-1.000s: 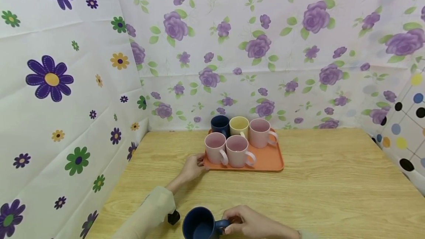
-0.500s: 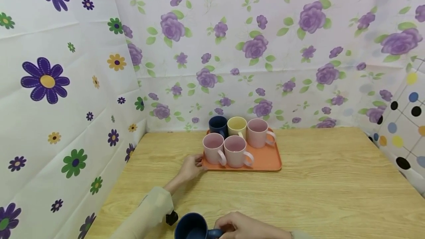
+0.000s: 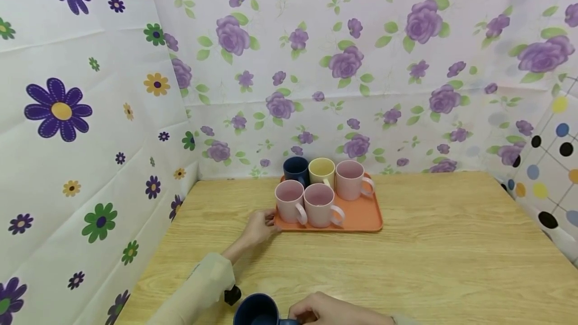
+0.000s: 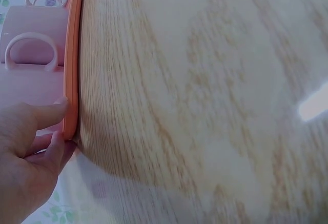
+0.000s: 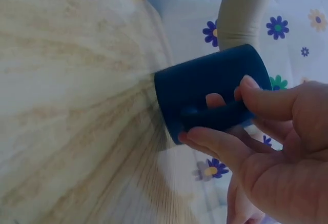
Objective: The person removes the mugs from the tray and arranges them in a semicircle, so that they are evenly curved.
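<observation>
At the bottom of the head view, a dark blue mug (image 3: 256, 311) stands partly cut off by the frame edge. My right hand (image 3: 336, 310) grips its handle; in the right wrist view thumb and fingers are around the handle of the mug (image 5: 210, 75). Farther off, my left hand (image 3: 259, 227) pinches the near left corner of an orange tray (image 3: 361, 214). The left wrist view has the thumb on the tray's rim (image 4: 73, 55) and the fingers at its corner. Two pink mugs (image 3: 289, 202) stand in the tray's front row.
Behind them on the tray are another dark blue mug (image 3: 295, 170), a yellow mug (image 3: 322, 169) and a third pink mug (image 3: 349, 182). A wood-grain table (image 3: 429, 265) lies beneath. Flowered sheets (image 3: 316, 64) hang behind and at the left. A small black object (image 3: 232, 295) sits by the left sleeve.
The dark blue mug and my right hand have moved a little left and toward the near side. My left hand stays at the tray corner. The head view has shifted slightly.
</observation>
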Demonstrator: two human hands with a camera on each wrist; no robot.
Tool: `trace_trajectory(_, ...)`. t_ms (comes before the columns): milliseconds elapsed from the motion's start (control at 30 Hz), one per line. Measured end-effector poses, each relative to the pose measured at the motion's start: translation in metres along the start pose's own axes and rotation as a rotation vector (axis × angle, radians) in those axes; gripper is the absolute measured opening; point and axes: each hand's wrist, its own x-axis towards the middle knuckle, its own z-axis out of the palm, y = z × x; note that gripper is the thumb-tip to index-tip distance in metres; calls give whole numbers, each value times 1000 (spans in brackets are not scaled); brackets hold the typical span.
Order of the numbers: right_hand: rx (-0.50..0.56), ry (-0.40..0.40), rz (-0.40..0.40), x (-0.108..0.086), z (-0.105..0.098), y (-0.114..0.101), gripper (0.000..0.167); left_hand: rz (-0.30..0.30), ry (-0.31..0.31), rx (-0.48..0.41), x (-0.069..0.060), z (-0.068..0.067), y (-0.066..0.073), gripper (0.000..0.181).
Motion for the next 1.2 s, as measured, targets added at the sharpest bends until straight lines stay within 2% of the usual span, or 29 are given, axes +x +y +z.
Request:
trace_trajectory(167, -69, -42, -14, -4, -7, -2, 17, 2, 7, 22, 0, 0, 0, 44)
trace_trajectory(300, -107, -69, -47, -8, -22, -3, 22, 14, 13, 2, 0, -1, 0, 41)
trace_trajectory(533, -190, 20, -60, -17, -52, -3, 29, 3, 20, 6, 0, -2, 2, 42)
trace_trajectory(700, -239, 170, -36, -23, -70, 0, 27, -4, 20, 6, -1, 0, 1, 44)
trace_trajectory(833, -200, 360, 32, -26, -83, 1, 25, 17, 27, 7, -1, 1, 1, 42)
trace_trajectory(933, -183, 495, 53, -28, -91, 2, 23, 24, 28, -7, -1, 2, 0, 42)
trace_trajectory(1200, -219, 717, 58, -32, -103, 8, 20, -73, 62, -62, -1, 2, 1, 50)
